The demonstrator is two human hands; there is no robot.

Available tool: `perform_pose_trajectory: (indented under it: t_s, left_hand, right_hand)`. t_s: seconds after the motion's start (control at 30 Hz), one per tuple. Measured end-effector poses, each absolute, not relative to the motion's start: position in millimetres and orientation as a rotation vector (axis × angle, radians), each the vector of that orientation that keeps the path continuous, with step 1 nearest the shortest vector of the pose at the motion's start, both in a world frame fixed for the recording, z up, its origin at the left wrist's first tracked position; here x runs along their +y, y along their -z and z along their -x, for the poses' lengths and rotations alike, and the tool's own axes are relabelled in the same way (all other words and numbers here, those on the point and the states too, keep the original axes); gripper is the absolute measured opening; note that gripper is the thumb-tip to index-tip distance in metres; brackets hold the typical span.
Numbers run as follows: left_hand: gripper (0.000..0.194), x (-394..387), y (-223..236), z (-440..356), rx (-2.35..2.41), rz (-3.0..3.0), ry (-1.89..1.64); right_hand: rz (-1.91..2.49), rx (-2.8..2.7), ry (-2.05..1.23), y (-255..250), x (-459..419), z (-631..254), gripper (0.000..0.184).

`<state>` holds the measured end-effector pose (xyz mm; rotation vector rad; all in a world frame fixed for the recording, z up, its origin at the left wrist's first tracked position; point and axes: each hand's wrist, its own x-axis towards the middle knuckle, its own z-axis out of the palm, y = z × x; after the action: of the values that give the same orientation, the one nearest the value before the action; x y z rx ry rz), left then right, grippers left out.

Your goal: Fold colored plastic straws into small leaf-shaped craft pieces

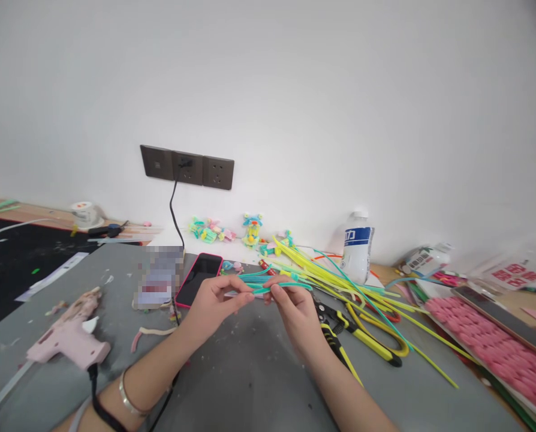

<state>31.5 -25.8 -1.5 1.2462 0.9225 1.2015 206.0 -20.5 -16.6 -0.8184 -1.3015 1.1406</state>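
1. Head view, the hands: the left hand (220,301) and the right hand (294,309) are raised near the middle of the grey work surface (254,375), facing each other with a narrow gap between their fingertips.
2. Head view, the turquoise strips (260,290): these thin strips run across from one hand to the other, bridging that gap. On the right they extend past the fingers and over the back of the right hand, ending near its knuckles.
3. Head view, left fingers: thumb and index finger are brought together, pinching the turquoise strips near their left end. The thumb lies on the near side; how the other fingers sit is largely hidden.
4. Head view, right fingers: thumb and index finger are likewise clamped on the turquoise strips, with the thumb tip in front of them.
5. Head view, just behind the hands: a phone (199,279) with a pink edge lies beside the left hand. Small colourful figures (252,230) are set along the wall (295,120).
6. Head view, right side: a pile of yellow strips (335,273) spreads out beyond the right hand. Pliers with yellow-and-black handles (370,342) lie beside that wrist, and a white bottle (357,255) stands farther back.
7. Head view, left side: a pink glue gun (72,341) lies on the grey surface, apart from the left forearm.
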Motion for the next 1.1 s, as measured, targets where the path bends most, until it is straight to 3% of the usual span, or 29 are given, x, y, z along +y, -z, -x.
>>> perform_pose_trajectory:
  t_s: [0.17, 0.33, 0.87, 1.1]
  left_hand:
    - [0.043, -28.9, -1.5, -31.4, 0.735, -1.114, -0.890]
    - [0.036, -29.6, 4.1, -29.1, 0.631, -1.020, -0.655]
    - [0.031, -27.5, 1.5, -26.2, 0.597, -0.866, -0.531]
    - [0.028, -26.3, 4.1, -25.1, 0.639, -0.818, -0.574]
  right_hand:
    - [0.752, -1.304, -1.313, 16.4, -19.7, -207.1, 0.029]
    - [0.649, -1.420, -1.646, 8.9, -25.5, -206.0, 0.024]
    - [0.681, -1.571, -1.533, 2.0, -26.5, -207.5, 0.032]
    - [0.669, -1.540, -1.503, 3.8, -25.0, -206.1, 0.025]
